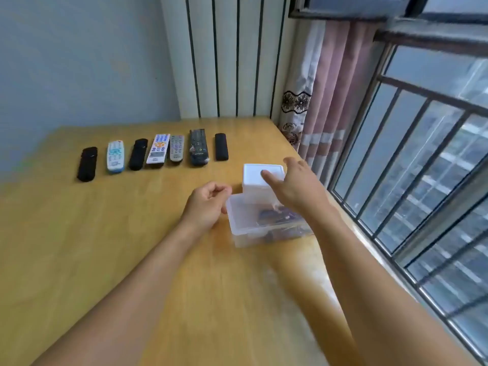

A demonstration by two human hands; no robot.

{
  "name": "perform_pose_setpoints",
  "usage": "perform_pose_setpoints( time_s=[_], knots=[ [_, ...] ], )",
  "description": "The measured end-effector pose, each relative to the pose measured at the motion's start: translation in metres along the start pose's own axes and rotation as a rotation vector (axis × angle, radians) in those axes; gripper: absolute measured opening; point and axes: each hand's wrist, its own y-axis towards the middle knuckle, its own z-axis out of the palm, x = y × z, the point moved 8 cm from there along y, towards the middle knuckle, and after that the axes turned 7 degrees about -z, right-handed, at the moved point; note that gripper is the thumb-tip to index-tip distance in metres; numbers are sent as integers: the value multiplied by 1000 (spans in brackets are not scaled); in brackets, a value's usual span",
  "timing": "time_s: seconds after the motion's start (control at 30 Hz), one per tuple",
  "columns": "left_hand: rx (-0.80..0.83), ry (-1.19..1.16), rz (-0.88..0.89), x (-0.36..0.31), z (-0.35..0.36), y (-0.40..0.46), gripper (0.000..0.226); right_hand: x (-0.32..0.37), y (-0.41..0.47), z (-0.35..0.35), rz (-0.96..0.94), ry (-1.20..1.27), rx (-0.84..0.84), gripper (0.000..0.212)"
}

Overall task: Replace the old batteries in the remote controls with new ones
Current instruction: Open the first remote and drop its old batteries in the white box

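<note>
Right hand (293, 186) spread wide over lidded white box (262, 178) behind clear tub (261, 225), left hand (208, 204) loosely curled, seemingly empty; lift lid squarely, steady tub.

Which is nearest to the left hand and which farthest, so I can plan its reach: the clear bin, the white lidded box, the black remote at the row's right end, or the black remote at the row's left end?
From the left hand:
1. Clear bin, just to its right, about touching.
2. White lidded box, beyond the bin.
3. Right-end black remote, farther back.
4. Left-end black remote, far left.
</note>
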Motion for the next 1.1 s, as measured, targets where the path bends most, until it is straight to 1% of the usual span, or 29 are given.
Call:
perform_pose_setpoints(
  time_s=[0.03,0.1,0.17,0.27,0.37,0.4,0.47,0.57,0.67,0.73,0.8,0.87,0.97,1.07,1.1],
  knots=[
    [27,-1,-4,-4,0,-10,10,-1,-11,-5,25,-17,-33,70],
    [80,5,-49,0,4,-17,12,-4,-21,-2,60,-82,-37,69],
    [132,-5,-96,-4,9,-26,16,-5,-28,2,84,-78,0,66],
    [140,-18,-150,-11,15,-31,25,-2,-20,-4,88,-55,18,63],
    [163,-142,-224,-11,22,-26,31,1,-5,-2,85,-102,95,65],
    [160,-178,-241,-12,22,-24,29,2,1,0,82,-109,117,67],
    [117,-176,-251,-13,16,-17,20,4,13,7,62,-91,126,68],
    [56,-140,-228,-9,2,-1,18,5,26,15,48,-105,106,63],
    [49,-93,-193,-9,-9,15,15,14,36,-1,64,-222,7,61],
    [32,-70,-165,-13,-17,26,18,36,56,-6,5,-230,-47,57],
    [18,-55,-143,-18,-27,39,22,68,84,9,-76,-144,29,51],
    [-6,-58,-118,-20,-40,49,21,95,110,36,-113,-80,132,46],
    [-65,-67,-79,-14,-64,60,17,108,142,70,-55,-45,185,30],
    [-103,-108,-106,8,-83,69,14,103,170,96,3,-46,207,13],
    [-120,-127,-117,17,-89,70,13,101,177,102,8,-51,226,12]
  ],
)
